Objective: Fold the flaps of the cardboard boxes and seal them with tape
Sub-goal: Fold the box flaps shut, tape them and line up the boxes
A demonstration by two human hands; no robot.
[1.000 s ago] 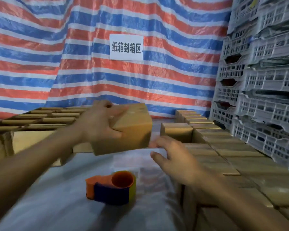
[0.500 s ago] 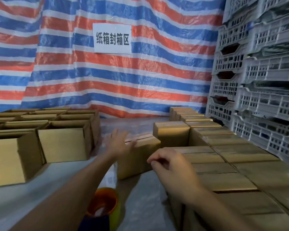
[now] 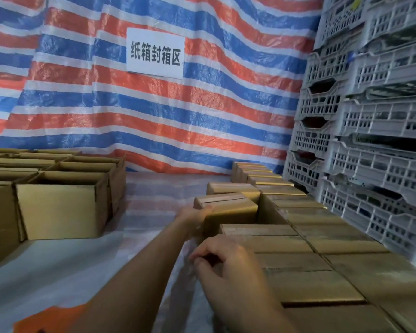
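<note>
Saw the closed cardboard box (image 3: 228,209) at the left edge of the packed rows, flaps down, matte brown, with a seam along its top. Noted the left hand (image 3: 193,218) flat against its near left side, fingers straight. Noted the right hand (image 3: 226,270) nearer, above the sealed boxes (image 3: 298,263), curled into a loose fist around nothing. Found open boxes (image 3: 60,207) well apart at left, on a crinkled clear plastic sheet (image 3: 58,267). Glimpsed an orange tape dispenser (image 3: 51,319), cut off at the bottom edge. Beyond, saw a striped woven tarp (image 3: 202,121), a white sign (image 3: 155,54) and stacked grey lattice crates (image 3: 370,131).
</note>
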